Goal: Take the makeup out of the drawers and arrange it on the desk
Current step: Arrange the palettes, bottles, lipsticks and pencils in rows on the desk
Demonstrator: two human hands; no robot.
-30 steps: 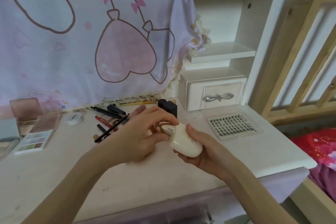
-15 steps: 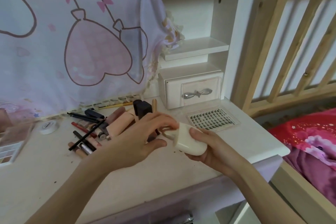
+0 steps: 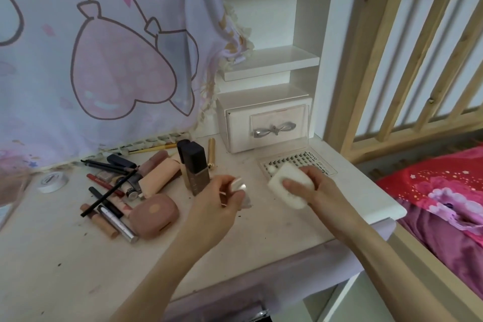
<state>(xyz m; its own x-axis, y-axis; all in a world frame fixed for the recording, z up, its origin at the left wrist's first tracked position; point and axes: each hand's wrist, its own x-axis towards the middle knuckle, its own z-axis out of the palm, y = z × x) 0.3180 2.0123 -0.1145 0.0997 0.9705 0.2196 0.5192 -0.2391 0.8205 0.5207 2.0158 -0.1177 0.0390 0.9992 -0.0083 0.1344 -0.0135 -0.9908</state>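
Two pieces, one in each of your hands, both above the desk [image 3: 261, 230]. Your right hand [image 3: 317, 188] grips a cream oval case [image 3: 290, 185], fingers curled around it, at about 3 o'clock from the makeup pile. Your left hand [image 3: 222, 206] pinches a small silvery part [image 3: 239, 187]; it is blurred, and I cannot tell whether it is a cap or a fitting.

Risks, as I judge them:
- The small part is held only at the fingertips. Loosen that pinch and it could roll toward the desk's near edge at 6 o'clock.
- The upright dark bottle [image 3: 194, 167] stands at 11 o'clock from your left hand, close by. A knuckle swung that way could tip it into the peach tube [image 3: 159, 174] and pencils.
- The lash tray [image 3: 298, 165] lies partly under your right hand. Setting the case down there could press on the tray.
- The pile at 9 o'clock, with the pink compact [image 3: 155, 214], is crowded and overlapping. Adding to it will hardly count as arranging.
- The white drawer box [image 3: 266, 123] at 12 o'clock looks closed, so other items may remain inside; I cannot tell.
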